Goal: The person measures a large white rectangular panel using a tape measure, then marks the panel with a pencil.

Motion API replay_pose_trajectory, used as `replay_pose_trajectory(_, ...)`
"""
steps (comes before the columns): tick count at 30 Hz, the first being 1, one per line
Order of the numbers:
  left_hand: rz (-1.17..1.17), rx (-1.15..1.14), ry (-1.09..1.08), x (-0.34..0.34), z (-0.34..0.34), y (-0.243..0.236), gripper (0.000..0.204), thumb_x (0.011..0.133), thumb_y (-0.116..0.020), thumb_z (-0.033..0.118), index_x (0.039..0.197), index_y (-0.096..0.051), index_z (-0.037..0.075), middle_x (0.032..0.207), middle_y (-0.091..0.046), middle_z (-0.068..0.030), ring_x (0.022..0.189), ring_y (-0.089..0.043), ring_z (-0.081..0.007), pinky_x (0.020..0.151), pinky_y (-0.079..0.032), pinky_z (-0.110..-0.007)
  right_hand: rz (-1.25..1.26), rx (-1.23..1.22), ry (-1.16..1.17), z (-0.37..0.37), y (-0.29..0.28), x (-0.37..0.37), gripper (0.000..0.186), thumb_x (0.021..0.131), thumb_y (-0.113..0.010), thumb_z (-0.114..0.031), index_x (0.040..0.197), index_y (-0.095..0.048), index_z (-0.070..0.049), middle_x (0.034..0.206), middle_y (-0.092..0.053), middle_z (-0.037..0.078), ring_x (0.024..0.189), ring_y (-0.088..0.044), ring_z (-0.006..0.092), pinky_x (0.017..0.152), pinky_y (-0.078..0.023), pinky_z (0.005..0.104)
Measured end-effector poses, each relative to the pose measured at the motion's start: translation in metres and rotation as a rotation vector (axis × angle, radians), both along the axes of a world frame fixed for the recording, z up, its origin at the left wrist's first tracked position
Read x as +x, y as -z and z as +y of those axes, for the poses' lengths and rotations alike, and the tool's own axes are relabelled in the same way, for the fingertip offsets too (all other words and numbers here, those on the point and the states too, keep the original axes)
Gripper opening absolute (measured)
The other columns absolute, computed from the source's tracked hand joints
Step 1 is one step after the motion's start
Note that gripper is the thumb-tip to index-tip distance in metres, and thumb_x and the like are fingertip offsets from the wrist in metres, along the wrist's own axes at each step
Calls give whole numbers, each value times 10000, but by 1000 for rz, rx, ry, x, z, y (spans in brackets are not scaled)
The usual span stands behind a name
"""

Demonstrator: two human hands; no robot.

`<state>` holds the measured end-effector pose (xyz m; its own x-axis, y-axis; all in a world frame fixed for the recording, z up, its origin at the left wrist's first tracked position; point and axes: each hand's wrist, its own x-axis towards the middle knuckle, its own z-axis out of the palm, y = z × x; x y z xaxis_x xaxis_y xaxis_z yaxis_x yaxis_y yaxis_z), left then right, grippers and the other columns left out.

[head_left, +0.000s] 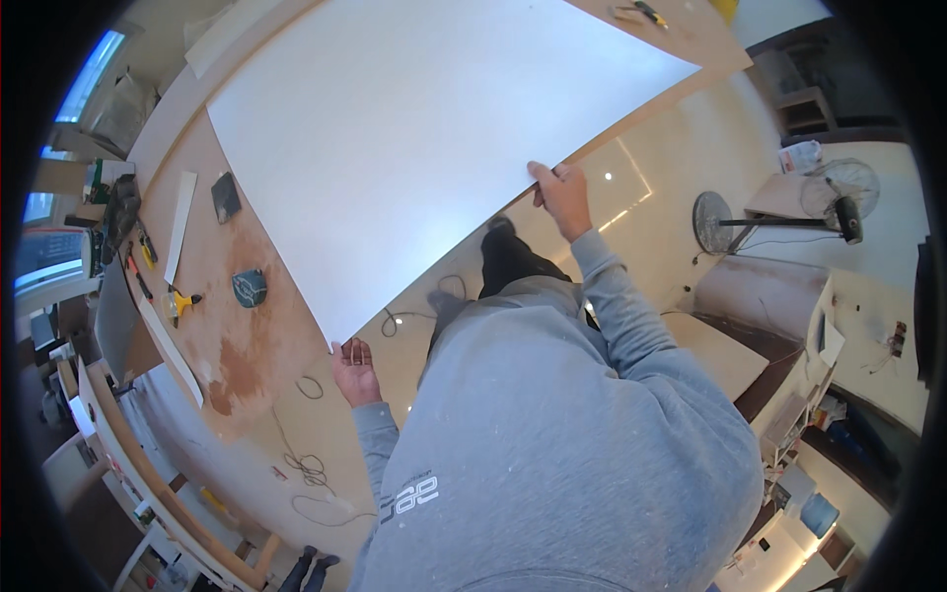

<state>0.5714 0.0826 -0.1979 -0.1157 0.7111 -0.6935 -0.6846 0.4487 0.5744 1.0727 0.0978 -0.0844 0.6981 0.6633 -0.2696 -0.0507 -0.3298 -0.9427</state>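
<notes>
i see white sheet [424, 158] at twelve o'clock, spread over table [281, 331]. right grip [564, 200], one o'clock, pinches its near edge. left grip [356, 377], eight o'clock, at near-left corner; cannot tell whether pinching.

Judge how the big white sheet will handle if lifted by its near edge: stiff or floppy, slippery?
The white sheet looks thin, so it is probably light for its size. Being broad, it may sag away from the right hand at its near edge. Its smooth, shiny face suggests it could slide easily.
</notes>
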Motion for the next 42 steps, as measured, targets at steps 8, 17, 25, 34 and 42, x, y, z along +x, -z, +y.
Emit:
replay_pose_trajectory(8, -470, -15, 197, 230, 15, -82, 434, 1056, -658, 306, 1319, -566, -27, 1361, -613, -252, 1320, -579, -409, 1172, -450, -640, -155, -107, -273, -2, 13, 29, 375, 962, -742, -316, 842, -700, 37, 670, -655, 109, 586, -616, 165, 539, -467, 337)
replay_pose_trajectory(17, 69, 59, -86, 236, 25, -47, 262, 1088, -547, 105, 1271, -553, -83, 1277, -651, -239, 1253, -630, -366, 1100, -565, -531, -873, -207, -791, -10, 139, 259, 538, 751, -776, -130, 1269, -683, -17, 1164, -713, 229, 1161, -640, 456, 1048, -492, 533)
replay_pose_trajectory(25, 264, 81, -218, 258, 33, -99, 199, 1077, -554, 56, 1207, -596, -89, 1234, -683, -211, 1142, -689, -331, 1009, -603, -454, -764, 25, -503, 75, 212, 357, 445, 936, -712, -207, 1348, -667, -44, 1281, -661, 262, 1284, -585, 444, 1129, -458, 520)
replay_pose_trajectory(34, 378, 5, -104, 297, 24, -34, 412, 1119, -507, 166, 1417, -454, -113, 1368, -604, -239, 1200, -669, -385, 1082, -569, -511, -1267, 21, -529, 82, 158, 499, 538, 1009, -694, -293, 1481, -581, -59, 1463, -544, 308, 1367, -511, 480, 1170, -428, 518)
replay_pose_trajectory(42, 494, -180, -313, 299, 15, 9, 311, 1110, -508, 207, 1263, -466, -61, 1238, -623, -202, 1100, -697, -376, 856, -649, -590, -828, -76, -94, 23, 154, 567, 422, 1041, -651, -323, 1204, -712, 61, 1110, -742, 230, 1020, -696, 348, 912, -555, 427)
